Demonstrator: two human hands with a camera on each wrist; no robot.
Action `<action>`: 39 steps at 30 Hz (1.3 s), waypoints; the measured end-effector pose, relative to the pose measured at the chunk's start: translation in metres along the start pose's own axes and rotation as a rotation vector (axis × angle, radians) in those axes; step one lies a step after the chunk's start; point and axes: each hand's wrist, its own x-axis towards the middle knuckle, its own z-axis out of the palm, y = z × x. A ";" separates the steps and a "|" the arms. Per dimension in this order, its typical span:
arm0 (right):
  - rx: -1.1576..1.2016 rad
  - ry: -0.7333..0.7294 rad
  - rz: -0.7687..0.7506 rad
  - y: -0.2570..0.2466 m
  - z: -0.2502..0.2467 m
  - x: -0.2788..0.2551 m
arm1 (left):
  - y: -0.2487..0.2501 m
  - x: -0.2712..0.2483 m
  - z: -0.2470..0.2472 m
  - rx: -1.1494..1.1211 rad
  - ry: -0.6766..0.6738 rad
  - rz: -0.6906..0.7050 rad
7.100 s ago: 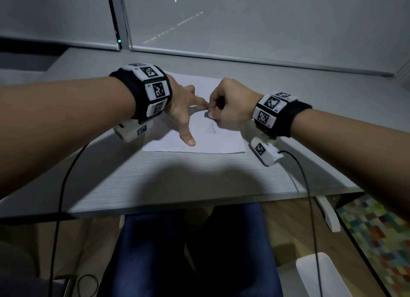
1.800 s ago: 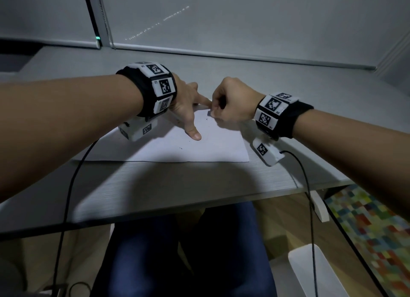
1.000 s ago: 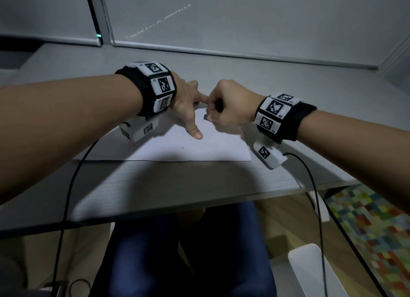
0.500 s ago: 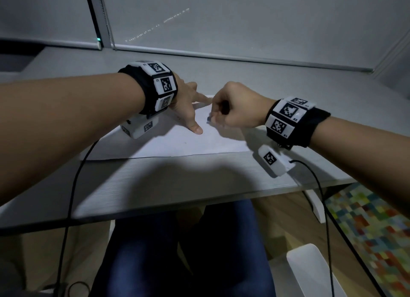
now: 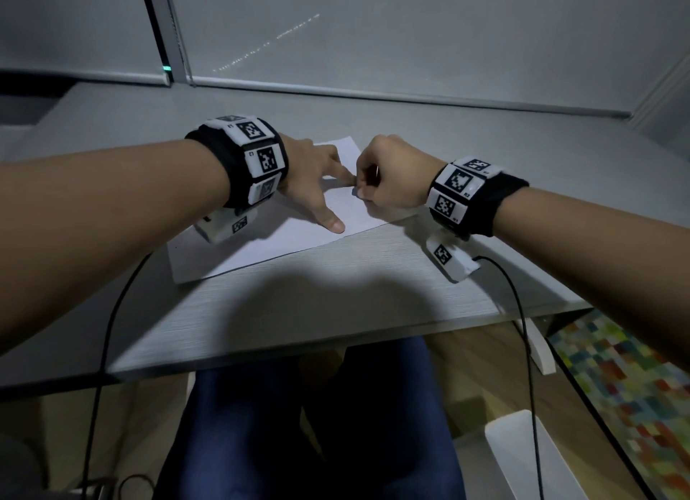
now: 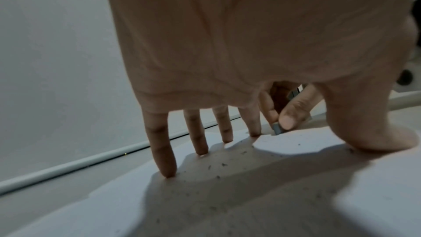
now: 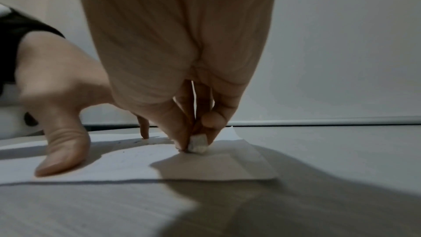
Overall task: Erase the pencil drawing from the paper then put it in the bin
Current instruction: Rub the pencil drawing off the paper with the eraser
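A white sheet of paper (image 5: pixel 261 243) lies skewed on the grey desk (image 5: pixel 336 305). My left hand (image 5: pixel 317 186) presses it flat with spread straight fingers and the thumb, as the left wrist view shows (image 6: pixel 227 132). My right hand (image 5: pixel 388 174) pinches a small white eraser (image 7: pixel 197 144) between thumb and fingers, its tip touching the paper (image 7: pixel 141 161) near the far right corner. The eraser (image 6: pixel 276 129) also shows past my left index finger. Dark eraser crumbs dot the paper (image 6: pixel 227 177). Faint pencil marks remain left of the eraser.
A white bin (image 5: pixel 530 458) stands on the floor at the lower right, beside a colourful rug (image 5: pixel 627 380). Cables hang from both wrist cameras over the desk's front edge. A window blind runs along the far side of the desk. My legs are under the desk.
The paper has rotated, its right side swinging away from me. My right hand with the eraser moved slightly right and back across the sheet. My left hand keeps pressing the paper.
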 end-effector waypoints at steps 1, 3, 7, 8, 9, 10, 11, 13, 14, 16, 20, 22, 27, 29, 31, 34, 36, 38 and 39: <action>0.005 0.002 0.000 -0.001 0.001 -0.001 | 0.000 0.001 0.001 0.007 -0.004 -0.014; 0.022 -0.026 -0.037 -0.007 0.004 -0.005 | 0.002 0.001 0.000 0.021 -0.002 -0.038; 0.067 -0.105 -0.121 -0.020 0.004 -0.012 | 0.005 0.001 -0.001 0.057 0.003 -0.064; 0.060 -0.096 -0.110 -0.019 0.002 -0.010 | 0.006 0.001 -0.002 0.058 0.004 -0.067; 0.050 -0.077 -0.090 -0.015 0.001 -0.007 | 0.005 0.001 -0.001 0.055 0.004 -0.068; 0.038 -0.056 -0.063 -0.011 0.000 -0.003 | 0.005 0.001 -0.001 0.054 0.004 -0.068; 0.024 -0.036 -0.039 -0.008 -0.001 0.000 | 0.004 0.000 0.000 0.053 0.004 -0.069; -0.002 -0.007 -0.008 -0.005 -0.001 0.004 | 0.004 -0.001 0.000 0.040 0.002 -0.077; -0.008 -0.003 -0.005 -0.005 -0.001 0.004 | 0.004 -0.001 0.000 0.035 0.001 -0.081; 0.011 -0.012 -0.034 -0.009 0.002 -0.002 | 0.006 -0.001 -0.001 0.041 0.005 -0.084; 0.086 -0.083 -0.141 -0.022 0.006 -0.015 | 0.008 0.000 -0.002 0.039 0.023 -0.087; 0.076 -0.068 -0.130 -0.020 0.008 -0.013 | 0.009 0.001 -0.002 0.042 0.029 -0.086; 0.036 -0.004 -0.025 -0.004 0.004 0.006 | 0.007 0.003 -0.002 0.066 0.008 -0.097; 0.041 -0.004 -0.040 -0.006 0.005 0.004 | 0.009 0.002 -0.003 0.065 0.011 -0.102; 0.037 -0.027 -0.095 -0.010 0.005 -0.006 | 0.008 0.003 -0.003 0.059 0.015 -0.098; 0.049 -0.124 -0.163 -0.015 -0.001 -0.020 | 0.006 0.003 -0.001 0.033 0.022 -0.089; 0.013 -0.161 -0.163 -0.009 -0.009 -0.022 | 0.005 0.004 0.000 0.037 0.012 -0.080; -0.006 -0.126 -0.138 0.001 -0.015 -0.016 | 0.001 0.005 0.002 0.039 0.003 -0.064; 0.001 -0.072 -0.119 0.005 -0.017 -0.012 | -0.001 0.006 0.003 0.046 0.010 -0.046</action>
